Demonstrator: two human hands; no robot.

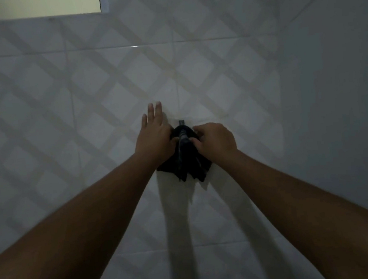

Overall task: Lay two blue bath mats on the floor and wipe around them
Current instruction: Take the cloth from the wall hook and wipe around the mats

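A dark cloth hangs bunched from a small metal hook on a white tiled wall. My left hand pinches the cloth's left side with thumb and forefinger, its other fingers stretched up against the tiles. My right hand is closed on the cloth's right side just below the hook. Both arms reach straight forward. No blue bath mats and no floor are in view.
The room is dim. A window with a pale frame sits at the top left. A plain side wall meets the tiled wall in a corner on the right.
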